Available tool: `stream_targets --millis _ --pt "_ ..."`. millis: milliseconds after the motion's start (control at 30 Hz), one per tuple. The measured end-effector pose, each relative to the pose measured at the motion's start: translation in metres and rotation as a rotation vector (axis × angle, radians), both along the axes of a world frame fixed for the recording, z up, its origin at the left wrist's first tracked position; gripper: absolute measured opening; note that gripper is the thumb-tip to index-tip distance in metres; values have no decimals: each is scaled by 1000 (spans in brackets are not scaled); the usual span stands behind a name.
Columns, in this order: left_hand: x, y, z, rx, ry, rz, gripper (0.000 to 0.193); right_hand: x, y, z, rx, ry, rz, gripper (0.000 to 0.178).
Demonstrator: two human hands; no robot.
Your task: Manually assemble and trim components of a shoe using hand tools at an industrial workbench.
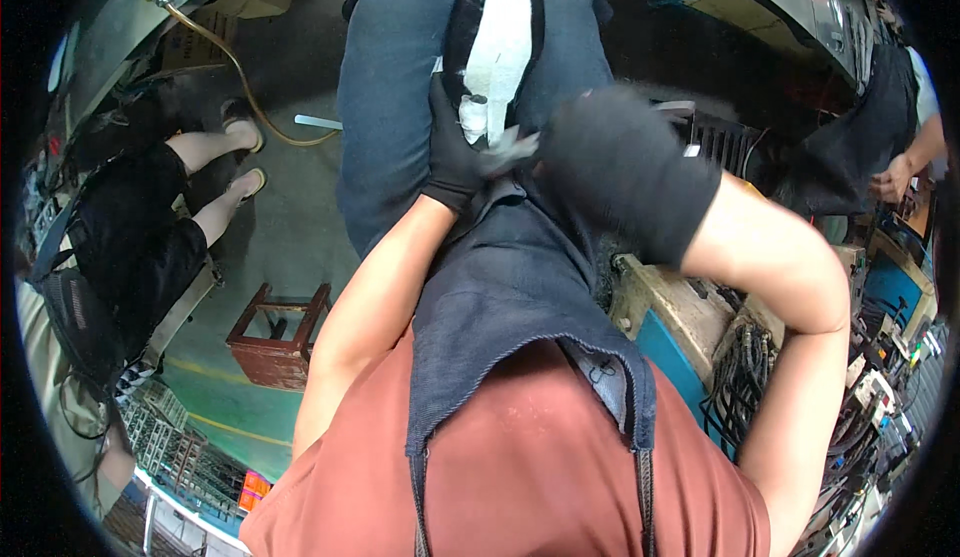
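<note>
A black shoe (456, 52) lies sole side up between my thighs, its toe pointing away from me. A white insole board (502, 37) covers its underside. My left hand (447, 147), in a black glove, is closed around the shoe's near left side. Beside its fingers, at the heel end, sits a small white wrapped lump (473, 117). A pale, smeared scrap (512, 150) shows between my two hands. My right hand (635, 167), also black-gloved, is raised to the right of the heel; motion blurs it and its fingers cannot be made out.
A seated co-worker (130, 247) is at the left, near a reddish-brown stool (275, 337). A yellow hose (245, 87) hangs down to the floor at upper left. On the right are a blue and beige machine (675, 342), black cables (742, 382) and another person's hand (893, 179).
</note>
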State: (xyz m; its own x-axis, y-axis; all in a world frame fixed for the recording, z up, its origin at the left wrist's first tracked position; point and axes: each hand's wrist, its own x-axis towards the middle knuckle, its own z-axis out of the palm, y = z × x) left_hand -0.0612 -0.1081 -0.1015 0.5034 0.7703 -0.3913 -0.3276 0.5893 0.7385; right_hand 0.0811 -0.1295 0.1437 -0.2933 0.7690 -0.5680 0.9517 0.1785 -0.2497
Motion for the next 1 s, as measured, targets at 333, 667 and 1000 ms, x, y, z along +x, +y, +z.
stream_targets --millis 333,667,1000 --pt "-6 35 106 -81 -14 -267 53 69 -48 -51 -209 612 -567 47" --pt "11 6 59 492 548 -145 37 75 -43 -25 380 146 -168 39" --pt "3 21 75 739 661 -697 80 42 -32 -15 404 448 60 37"
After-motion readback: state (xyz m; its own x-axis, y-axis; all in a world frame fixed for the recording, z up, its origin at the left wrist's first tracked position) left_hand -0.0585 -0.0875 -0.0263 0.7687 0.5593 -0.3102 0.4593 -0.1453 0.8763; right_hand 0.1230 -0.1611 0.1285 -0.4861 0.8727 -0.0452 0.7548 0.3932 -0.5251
